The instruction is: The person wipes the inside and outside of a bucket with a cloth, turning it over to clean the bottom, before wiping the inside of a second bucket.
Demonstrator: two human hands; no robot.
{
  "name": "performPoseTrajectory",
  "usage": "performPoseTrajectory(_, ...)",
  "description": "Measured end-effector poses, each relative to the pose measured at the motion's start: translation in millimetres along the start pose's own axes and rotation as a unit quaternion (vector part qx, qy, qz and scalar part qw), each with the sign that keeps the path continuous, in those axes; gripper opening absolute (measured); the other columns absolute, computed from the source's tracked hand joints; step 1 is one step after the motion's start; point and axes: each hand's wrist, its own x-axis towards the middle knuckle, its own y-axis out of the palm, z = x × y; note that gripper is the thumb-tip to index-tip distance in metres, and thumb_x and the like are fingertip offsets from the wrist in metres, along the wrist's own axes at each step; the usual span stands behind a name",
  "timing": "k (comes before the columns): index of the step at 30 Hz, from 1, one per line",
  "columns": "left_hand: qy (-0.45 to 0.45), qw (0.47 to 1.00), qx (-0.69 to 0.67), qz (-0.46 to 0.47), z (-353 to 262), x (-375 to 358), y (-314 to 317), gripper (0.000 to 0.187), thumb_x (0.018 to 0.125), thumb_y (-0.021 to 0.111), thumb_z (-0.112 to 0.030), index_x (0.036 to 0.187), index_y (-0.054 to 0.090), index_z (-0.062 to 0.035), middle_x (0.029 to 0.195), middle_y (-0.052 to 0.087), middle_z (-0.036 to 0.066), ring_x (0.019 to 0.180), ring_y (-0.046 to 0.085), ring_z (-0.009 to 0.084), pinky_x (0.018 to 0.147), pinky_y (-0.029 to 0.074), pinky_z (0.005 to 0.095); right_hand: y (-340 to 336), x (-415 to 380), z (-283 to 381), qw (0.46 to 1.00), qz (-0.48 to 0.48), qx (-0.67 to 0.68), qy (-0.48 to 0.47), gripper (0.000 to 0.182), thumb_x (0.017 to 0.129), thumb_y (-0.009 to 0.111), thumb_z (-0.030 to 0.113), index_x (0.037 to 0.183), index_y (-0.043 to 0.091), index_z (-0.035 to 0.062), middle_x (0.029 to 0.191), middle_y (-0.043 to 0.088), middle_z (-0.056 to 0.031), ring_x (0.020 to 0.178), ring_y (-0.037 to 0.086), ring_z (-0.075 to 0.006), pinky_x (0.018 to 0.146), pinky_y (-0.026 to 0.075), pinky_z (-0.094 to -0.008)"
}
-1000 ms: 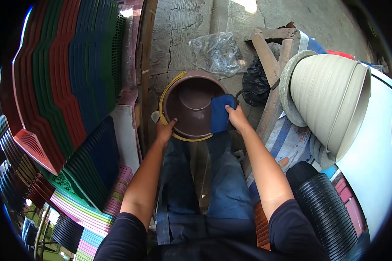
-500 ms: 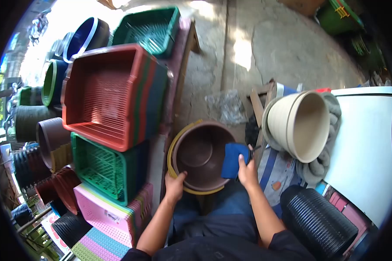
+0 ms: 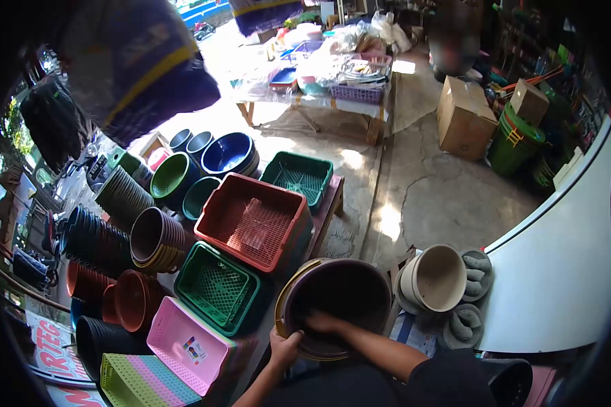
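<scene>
A large brown plastic pot [image 3: 366,285], with a yellow-rimmed one nested around it, stands tilted toward me at my lap. My left hand [image 3: 285,349] grips its near left rim, thumb over the edge. My right hand [image 3: 324,322] reaches down inside the pot, close to the near left inner wall. Its fingers are lost in the shadow there, and the blue cloth is out of sight.
To the left are stacked red baskets [image 3: 227,234], green baskets [image 3: 197,288], pink baskets [image 3: 166,329] and several plastic pots. On the right are cream pots [image 3: 445,268], grey coiled items [image 3: 465,325] and a white panel [image 3: 557,271]. Cardboard boxes [image 3: 465,108] sit farther back.
My view has tilted up toward the shop floor. My right hand, which held a blue cloth at the pot's right rim, has moved left and down into the pot. My left hand keeps the rim.
</scene>
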Motion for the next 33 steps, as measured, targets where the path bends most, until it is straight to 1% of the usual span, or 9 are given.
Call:
performPoseTrajectory(2, 0.034, 0.998, 0.051, 0.022, -10.0, 0.2, -6.6, 0.022, 0.077, 0.063, 0.001, 0.099, 0.060, 0.0003, 0.089, 0.063, 0.002, 0.079, 0.059, 0.0104, 0.071, 0.049, 0.0251, 11.7, 14.9, -25.4, 0.998, 0.004, -0.036, -0.046, 0.052, 0.096, 0.045, 0.042, 0.130, 0.057, 0.0051, 0.130, 0.056, -0.0256, 0.123, 0.053, -0.0381, 0.108, 0.037, -0.0455)
performPoseTrajectory(8, 0.071, 0.989, 0.122, 0.031, -23.3, -0.3, -29.7, 0.013, 0.077, 0.063, 0.000, 0.088, 0.056, -0.0027, 0.075, 0.055, -0.003, 0.066, 0.051, 0.0070, 0.060, 0.044, 0.0232, -22.0, -36.9, 11.1, 0.991, 0.069, -0.047, 0.109, 0.045, 0.094, 0.045, 0.032, 0.129, 0.058, 0.0057, 0.129, 0.058, -0.0221, 0.122, 0.054, -0.0370, 0.107, 0.039, -0.0456)
performPoseTrajectory(10, 0.062, 0.992, 0.106, 0.042, -24.1, 0.9, -35.0, 0.013, 0.077, 0.063, 0.000, 0.089, 0.057, -0.0025, 0.076, 0.055, -0.003, 0.067, 0.051, 0.0071, 0.061, 0.044, 0.0233, -31.7, -29.1, 11.8, 0.903, 0.125, -0.378, 0.160, 0.042, 0.093, 0.051, 0.030, 0.126, 0.062, 0.0065, 0.128, 0.060, -0.0192, 0.117, 0.058, -0.0333, 0.101, 0.045, -0.0444)
performPoseTrajectory(15, 0.037, 0.997, 0.034, 0.061, -36.5, 1.4, -26.4, 0.016, 0.077, 0.062, 0.000, 0.092, 0.057, -0.0021, 0.081, 0.056, -0.003, 0.071, 0.053, 0.0071, 0.064, 0.044, 0.0235, -32.8, -61.5, 11.1, 0.914, 0.106, -0.373, 0.122, 0.042, 0.092, 0.052, 0.030, 0.126, 0.061, 0.0075, 0.127, 0.061, -0.0189, 0.117, 0.059, -0.0329, 0.100, 0.046, -0.0443)
performPoseTrajectory(22, 0.063, 0.996, 0.022, 0.063, -63.3, 27.3, -37.3, 0.017, 0.077, 0.062, 0.001, 0.092, 0.056, -0.0032, 0.079, 0.055, -0.003, 0.069, 0.052, 0.0060, 0.062, 0.045, 0.0241, -50.3, 16.5, 100.9, 0.936, 0.076, -0.345, 0.016, 0.042, 0.092, 0.053, 0.031, 0.127, 0.061, 0.0091, 0.126, 0.061, -0.0185, 0.115, 0.060, -0.0321, 0.098, 0.047, -0.0440)
performPoseTrajectory(23, 0.066, 0.995, 0.038, 0.063, -68.0, 30.2, -43.8, 0.016, 0.077, 0.063, 0.001, 0.090, 0.054, -0.0043, 0.077, 0.053, -0.004, 0.067, 0.051, 0.0055, 0.060, 0.044, 0.0239, -47.9, 22.6, 89.8, 0.936, 0.078, -0.343, 0.016, 0.042, 0.092, 0.053, 0.031, 0.127, 0.061, 0.0091, 0.126, 0.061, -0.0185, 0.115, 0.060, -0.0321, 0.098, 0.047, -0.0440)
performPoseTrajectory(25, 0.074, 0.994, 0.057, 0.056, -70.1, 34.6, -52.9, 0.015, 0.077, 0.062, 0.001, 0.083, 0.051, -0.0071, 0.071, 0.048, -0.005, 0.062, 0.047, 0.0049, 0.055, 0.040, 0.0239, -51.8, 32.2, 62.4, 0.883, 0.243, -0.393, 0.087, 0.039, 0.092, 0.052, 0.030, 0.123, 0.064, 0.0119, 0.124, 0.063, -0.0183, 0.114, 0.061, -0.0339, 0.097, 0.047, -0.0434)
performPoseTrajectory(32, 0.065, 0.994, 0.085, 0.033, -78.3, 42.6, -39.1, 0.012, 0.074, 0.060, 0.001, 0.083, 0.053, -0.0037, 0.072, 0.051, -0.004, 0.062, 0.047, 0.0047, 0.054, 0.039, 0.0232, -94.5, 10.6, 35.6, 0.856, 0.173, -0.472, 0.123, 0.037, 0.094, 0.048, 0.031, 0.120, 0.067, 0.0130, 0.122, 0.063, -0.0187, 0.114, 0.060, -0.0357, 0.099, 0.046, -0.0434)
performPoseTrajectory(33, 0.063, 0.991, 0.104, 0.050, -84.7, 44.0, -37.6, 0.017, 0.075, 0.059, 0.003, 0.091, 0.055, -0.0019, 0.080, 0.057, 0.000, 0.069, 0.054, 0.0076, 0.062, 0.044, 0.0241, -94.5, 8.2, 41.3, 0.856, 0.171, -0.471, 0.125, 0.037, 0.094, 0.048, 0.031, 0.121, 0.066, 0.0132, 0.123, 0.063, -0.0186, 0.115, 0.060, -0.0355, 0.099, 0.046, -0.0434)
